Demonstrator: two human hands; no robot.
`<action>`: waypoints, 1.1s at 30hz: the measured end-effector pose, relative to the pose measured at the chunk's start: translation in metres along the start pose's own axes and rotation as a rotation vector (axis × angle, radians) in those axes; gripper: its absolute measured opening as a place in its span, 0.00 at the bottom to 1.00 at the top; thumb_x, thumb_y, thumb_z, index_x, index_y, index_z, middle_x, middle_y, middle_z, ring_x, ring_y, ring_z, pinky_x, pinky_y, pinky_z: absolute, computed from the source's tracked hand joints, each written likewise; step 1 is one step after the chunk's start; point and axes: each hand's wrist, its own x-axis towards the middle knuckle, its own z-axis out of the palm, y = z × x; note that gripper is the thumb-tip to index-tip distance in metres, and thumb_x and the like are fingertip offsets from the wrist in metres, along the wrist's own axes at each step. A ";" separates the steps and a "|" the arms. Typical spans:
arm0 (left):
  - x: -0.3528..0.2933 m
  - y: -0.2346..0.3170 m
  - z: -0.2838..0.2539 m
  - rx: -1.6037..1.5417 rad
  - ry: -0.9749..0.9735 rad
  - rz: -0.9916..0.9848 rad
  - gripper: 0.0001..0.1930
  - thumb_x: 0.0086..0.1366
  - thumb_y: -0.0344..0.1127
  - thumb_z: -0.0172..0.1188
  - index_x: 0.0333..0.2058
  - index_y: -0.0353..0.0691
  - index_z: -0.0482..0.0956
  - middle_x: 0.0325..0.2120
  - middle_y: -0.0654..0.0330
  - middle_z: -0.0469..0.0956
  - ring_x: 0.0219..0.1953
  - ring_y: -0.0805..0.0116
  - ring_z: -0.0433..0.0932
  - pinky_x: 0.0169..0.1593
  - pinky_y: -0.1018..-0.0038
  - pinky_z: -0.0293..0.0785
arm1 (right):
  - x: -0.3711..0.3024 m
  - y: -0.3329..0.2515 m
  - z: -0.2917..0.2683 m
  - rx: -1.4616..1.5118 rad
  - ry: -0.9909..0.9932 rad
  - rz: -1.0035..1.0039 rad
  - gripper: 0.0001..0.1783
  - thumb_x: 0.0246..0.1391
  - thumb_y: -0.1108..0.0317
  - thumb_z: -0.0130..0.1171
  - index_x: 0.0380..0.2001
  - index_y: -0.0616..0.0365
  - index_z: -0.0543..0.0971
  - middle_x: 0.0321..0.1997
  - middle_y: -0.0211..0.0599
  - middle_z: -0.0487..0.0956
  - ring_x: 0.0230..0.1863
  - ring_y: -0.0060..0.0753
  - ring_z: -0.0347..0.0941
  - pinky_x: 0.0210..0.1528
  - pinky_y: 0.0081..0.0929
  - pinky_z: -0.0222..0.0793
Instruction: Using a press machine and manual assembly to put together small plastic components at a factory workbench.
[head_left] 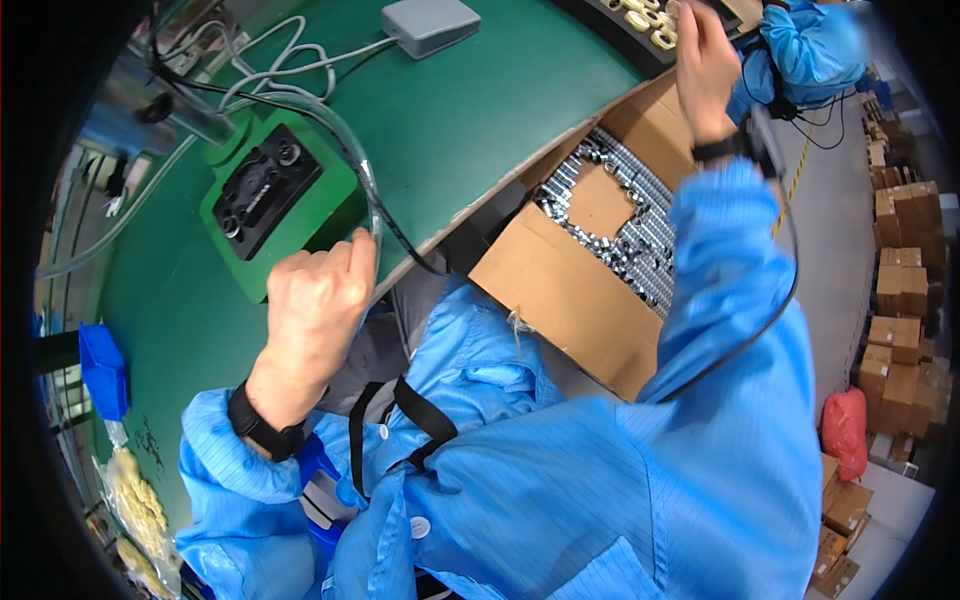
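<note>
My left hand (322,295) is closed in a fist beside the near edge of the green machine base (232,222). On that base sits a black fixture block (265,190) with a round metal fitting near each end. Whatever the left fingers may hold is hidden. My right hand (706,72) is raised at the upper right, fingers curled together, by a dark tray (625,30) of cream ring-shaped parts (652,18). Its fingertips reach the tray's edge, and I cannot make out what is in them. Below that arm, an open cardboard box (565,285) holds many shiny metal cylinders (640,225).
A grey box (431,25) with a cable lies on the green table (470,110). Clear tubing and a black cable (385,215) run past my left hand. A blue bin (102,370) and a bag of cream parts (138,500) are at left. Another person (815,45) is at upper right.
</note>
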 end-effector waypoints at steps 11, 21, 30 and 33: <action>0.000 -0.001 0.003 0.207 -0.005 0.077 0.10 0.47 0.26 0.59 0.31 0.37 0.74 0.14 0.67 0.63 0.14 0.76 0.68 0.21 0.77 0.63 | -0.244 0.033 -0.036 -0.236 -1.127 0.122 0.08 0.53 0.65 0.58 0.30 0.60 0.79 0.33 0.44 0.80 0.37 0.47 0.77 0.40 0.38 0.73; -0.007 0.004 -0.009 -0.195 -0.093 -0.214 0.16 0.52 0.25 0.56 0.42 0.34 0.77 0.17 0.56 0.75 0.20 0.62 0.77 0.24 0.68 0.72 | -0.285 0.081 -0.023 -0.457 -1.034 -0.222 0.06 0.52 0.71 0.49 0.27 0.54 0.76 0.28 0.38 0.75 0.33 0.40 0.74 0.35 0.36 0.69; -0.009 0.013 -0.002 -0.133 -0.044 -0.283 0.11 0.49 0.28 0.59 0.34 0.37 0.78 0.17 0.62 0.74 0.19 0.64 0.77 0.22 0.70 0.72 | -0.254 0.028 -0.001 -0.531 -1.303 -0.219 0.08 0.52 0.70 0.49 0.26 0.56 0.78 0.30 0.43 0.79 0.35 0.40 0.79 0.35 0.35 0.74; 0.002 0.011 0.004 0.037 0.006 -0.061 0.04 0.44 0.28 0.56 0.21 0.39 0.70 0.13 0.65 0.68 0.16 0.73 0.75 0.19 0.75 0.69 | -0.264 0.058 -0.012 -0.525 -1.179 -0.199 0.04 0.51 0.70 0.49 0.28 0.56 0.73 0.28 0.42 0.76 0.32 0.43 0.77 0.34 0.41 0.73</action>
